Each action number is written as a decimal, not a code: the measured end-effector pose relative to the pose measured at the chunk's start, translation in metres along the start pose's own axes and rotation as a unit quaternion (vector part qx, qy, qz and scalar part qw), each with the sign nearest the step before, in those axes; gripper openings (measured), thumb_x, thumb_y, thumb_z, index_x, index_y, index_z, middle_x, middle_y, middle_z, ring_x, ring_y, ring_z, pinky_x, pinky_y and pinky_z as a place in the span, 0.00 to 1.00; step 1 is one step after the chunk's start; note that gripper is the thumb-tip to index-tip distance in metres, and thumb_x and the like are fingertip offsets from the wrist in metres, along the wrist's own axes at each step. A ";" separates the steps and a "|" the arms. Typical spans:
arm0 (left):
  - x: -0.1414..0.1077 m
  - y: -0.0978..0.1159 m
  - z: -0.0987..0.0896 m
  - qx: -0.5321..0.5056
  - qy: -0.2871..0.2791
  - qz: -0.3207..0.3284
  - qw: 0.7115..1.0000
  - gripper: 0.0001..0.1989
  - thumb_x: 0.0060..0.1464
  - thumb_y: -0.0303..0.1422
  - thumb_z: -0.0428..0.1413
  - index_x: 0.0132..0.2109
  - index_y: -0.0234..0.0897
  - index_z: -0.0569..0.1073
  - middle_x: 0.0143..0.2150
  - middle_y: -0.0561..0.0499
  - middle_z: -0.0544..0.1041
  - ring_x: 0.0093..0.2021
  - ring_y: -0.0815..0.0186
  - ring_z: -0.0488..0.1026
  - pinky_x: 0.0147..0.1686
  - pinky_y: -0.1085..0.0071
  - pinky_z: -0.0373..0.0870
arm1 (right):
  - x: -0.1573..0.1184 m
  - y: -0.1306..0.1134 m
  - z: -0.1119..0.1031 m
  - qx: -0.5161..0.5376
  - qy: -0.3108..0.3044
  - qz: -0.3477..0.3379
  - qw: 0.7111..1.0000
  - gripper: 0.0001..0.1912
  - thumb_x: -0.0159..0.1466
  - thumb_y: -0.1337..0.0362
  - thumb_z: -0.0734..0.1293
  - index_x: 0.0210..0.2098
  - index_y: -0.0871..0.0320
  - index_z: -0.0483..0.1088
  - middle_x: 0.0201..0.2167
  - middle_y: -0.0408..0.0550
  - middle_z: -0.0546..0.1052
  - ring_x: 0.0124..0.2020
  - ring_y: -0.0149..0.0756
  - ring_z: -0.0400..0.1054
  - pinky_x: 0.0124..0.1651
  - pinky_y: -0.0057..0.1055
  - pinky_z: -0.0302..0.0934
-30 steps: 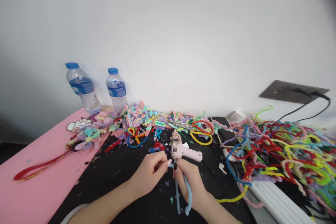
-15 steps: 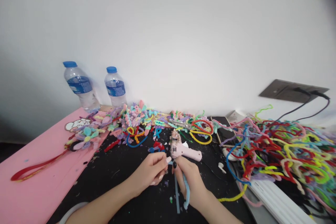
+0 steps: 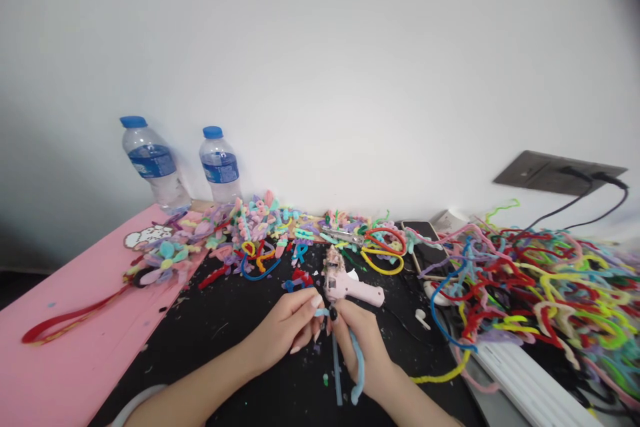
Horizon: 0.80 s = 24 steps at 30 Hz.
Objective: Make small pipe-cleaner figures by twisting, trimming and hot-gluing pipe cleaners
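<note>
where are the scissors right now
In the head view, the scissors lie right of centre, just beyond the pink glue gun and to the left of the phone.

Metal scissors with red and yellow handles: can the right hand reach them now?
Probably yes: the scissors seem uncovered beyond the pale pink plastic glue gun, though the right hand holds a light blue fuzzy stem.
</note>
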<state>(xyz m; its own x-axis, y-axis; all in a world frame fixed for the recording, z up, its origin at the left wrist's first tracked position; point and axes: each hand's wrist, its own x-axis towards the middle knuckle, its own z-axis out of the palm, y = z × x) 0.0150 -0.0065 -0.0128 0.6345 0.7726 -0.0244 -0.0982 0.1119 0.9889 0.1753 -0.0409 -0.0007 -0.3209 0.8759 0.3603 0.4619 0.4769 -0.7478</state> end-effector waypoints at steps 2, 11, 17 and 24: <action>-0.001 -0.001 0.001 -0.004 -0.003 0.000 1.000 0.19 0.60 0.44 0.42 0.30 0.33 0.64 0.22 0.56 0.66 0.12 0.80 0.52 0.13 0.79 0.43 | 0.000 -0.001 0.000 0.004 -0.003 0.000 1.000 0.12 0.65 0.68 0.52 0.25 0.58 0.57 0.21 0.42 0.63 0.23 0.30 0.57 0.27 0.27 0.53; -0.002 0.001 0.004 0.047 0.019 0.007 0.999 0.18 0.59 0.44 0.44 0.28 0.35 0.61 0.18 0.60 0.59 0.14 0.78 0.51 0.13 0.80 0.45 | -0.003 0.004 0.006 -0.020 -0.011 -0.001 1.000 0.12 0.64 0.69 0.52 0.23 0.56 0.52 0.21 0.40 0.59 0.22 0.29 0.53 0.26 0.26 0.49; -0.003 0.000 0.004 0.116 0.041 0.033 0.992 0.19 0.60 0.42 0.43 0.26 0.35 0.61 0.18 0.59 0.57 0.17 0.75 0.53 0.16 0.78 0.49 | -0.004 0.003 0.007 -0.014 -0.031 -0.001 0.999 0.11 0.64 0.70 0.52 0.24 0.56 0.52 0.22 0.40 0.59 0.23 0.29 0.54 0.27 0.26 0.50; -0.005 0.006 0.004 0.207 0.043 0.080 0.974 0.19 0.62 0.38 0.42 0.25 0.34 0.65 0.19 0.57 0.60 0.19 0.73 0.57 0.23 0.76 0.54 | -0.005 0.001 0.007 -0.007 -0.035 -0.007 0.999 0.11 0.64 0.69 0.52 0.25 0.57 0.56 0.22 0.41 0.61 0.23 0.30 0.55 0.27 0.27 0.52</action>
<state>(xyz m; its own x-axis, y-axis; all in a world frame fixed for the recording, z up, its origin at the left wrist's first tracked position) 0.0145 -0.0120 -0.0062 0.5684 0.8106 0.1409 0.1372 -0.2622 0.9552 0.1718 -0.0448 -0.0073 -0.3843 0.8621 0.3302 0.4689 0.4904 -0.7346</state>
